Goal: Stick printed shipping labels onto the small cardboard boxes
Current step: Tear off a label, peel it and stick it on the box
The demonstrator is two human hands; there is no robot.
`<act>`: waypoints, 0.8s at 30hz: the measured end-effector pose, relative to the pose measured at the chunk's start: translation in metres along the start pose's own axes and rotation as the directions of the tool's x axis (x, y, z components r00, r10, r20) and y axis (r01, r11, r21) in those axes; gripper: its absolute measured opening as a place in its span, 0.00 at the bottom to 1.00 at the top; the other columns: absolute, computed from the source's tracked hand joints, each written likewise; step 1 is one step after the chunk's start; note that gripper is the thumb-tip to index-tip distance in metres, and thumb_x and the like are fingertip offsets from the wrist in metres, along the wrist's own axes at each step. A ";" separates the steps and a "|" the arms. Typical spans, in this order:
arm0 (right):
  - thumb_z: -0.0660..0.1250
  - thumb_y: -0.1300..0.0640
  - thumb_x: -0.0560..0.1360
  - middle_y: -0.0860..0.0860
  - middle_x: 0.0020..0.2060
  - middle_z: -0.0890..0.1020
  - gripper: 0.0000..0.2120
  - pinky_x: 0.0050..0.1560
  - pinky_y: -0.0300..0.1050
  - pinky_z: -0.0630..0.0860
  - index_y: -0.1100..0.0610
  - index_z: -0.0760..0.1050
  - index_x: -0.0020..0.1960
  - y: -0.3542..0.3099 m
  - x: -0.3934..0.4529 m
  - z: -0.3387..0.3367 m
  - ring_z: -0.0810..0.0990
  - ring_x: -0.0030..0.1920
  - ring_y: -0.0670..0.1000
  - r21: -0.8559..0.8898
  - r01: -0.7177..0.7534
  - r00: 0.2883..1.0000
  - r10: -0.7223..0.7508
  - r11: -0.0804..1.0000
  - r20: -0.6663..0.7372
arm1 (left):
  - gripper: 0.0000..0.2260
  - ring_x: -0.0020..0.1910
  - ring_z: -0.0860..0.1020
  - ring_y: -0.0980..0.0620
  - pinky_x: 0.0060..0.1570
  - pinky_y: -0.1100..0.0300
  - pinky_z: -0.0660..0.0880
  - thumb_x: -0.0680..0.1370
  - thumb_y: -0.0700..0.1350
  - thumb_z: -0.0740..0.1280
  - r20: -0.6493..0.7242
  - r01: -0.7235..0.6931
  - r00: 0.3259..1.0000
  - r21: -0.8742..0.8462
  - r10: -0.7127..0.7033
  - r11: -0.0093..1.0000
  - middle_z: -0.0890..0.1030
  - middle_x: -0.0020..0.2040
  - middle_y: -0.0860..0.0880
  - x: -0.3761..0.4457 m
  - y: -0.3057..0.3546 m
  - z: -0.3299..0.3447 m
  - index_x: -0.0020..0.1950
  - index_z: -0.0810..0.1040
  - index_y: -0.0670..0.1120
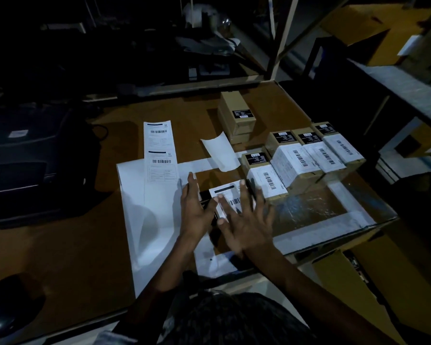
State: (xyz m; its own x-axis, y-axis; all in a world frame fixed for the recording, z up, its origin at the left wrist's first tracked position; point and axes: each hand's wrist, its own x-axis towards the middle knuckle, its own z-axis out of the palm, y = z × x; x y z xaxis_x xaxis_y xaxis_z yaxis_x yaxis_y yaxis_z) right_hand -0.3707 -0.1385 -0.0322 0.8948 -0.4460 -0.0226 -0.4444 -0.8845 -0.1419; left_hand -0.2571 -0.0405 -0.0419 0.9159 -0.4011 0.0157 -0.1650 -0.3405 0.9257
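Matt cardboard boxes bear smooth paper labels on a brown wood-look table.

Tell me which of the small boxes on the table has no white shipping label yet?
The stack of boxes at the far edge, standing apart behind the row. It shows only a small black sticker, while the four labelled boxes carry white barcode labels.

The box at centre is mostly hidden under the left hand and right hand; only its label shows. Label print is too small to read. The right fingers are motion-blurred. The dark machine at 9 o'clock is cut off by the edge.
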 end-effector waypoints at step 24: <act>0.44 0.34 0.82 0.64 0.80 0.53 0.28 0.69 0.76 0.57 0.40 0.60 0.78 0.033 -0.019 0.011 0.49 0.79 0.70 0.026 -0.097 0.959 0.100 0.995 -0.266 | 0.30 0.72 0.67 0.49 0.69 0.46 0.72 0.75 0.41 0.74 -0.057 0.017 0.998 -0.038 -0.019 0.999 0.68 0.72 0.48 -0.003 0.003 0.003 0.72 0.64 0.49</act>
State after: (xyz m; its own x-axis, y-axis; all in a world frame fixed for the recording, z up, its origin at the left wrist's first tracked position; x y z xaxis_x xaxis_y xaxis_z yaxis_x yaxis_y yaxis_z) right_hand -0.4015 -0.1577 -0.0478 0.8019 -0.5526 0.2272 -0.5276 -0.8334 -0.1648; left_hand -0.2616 -0.0422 -0.0403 0.9384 -0.3449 0.0194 -0.1352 -0.3150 0.9394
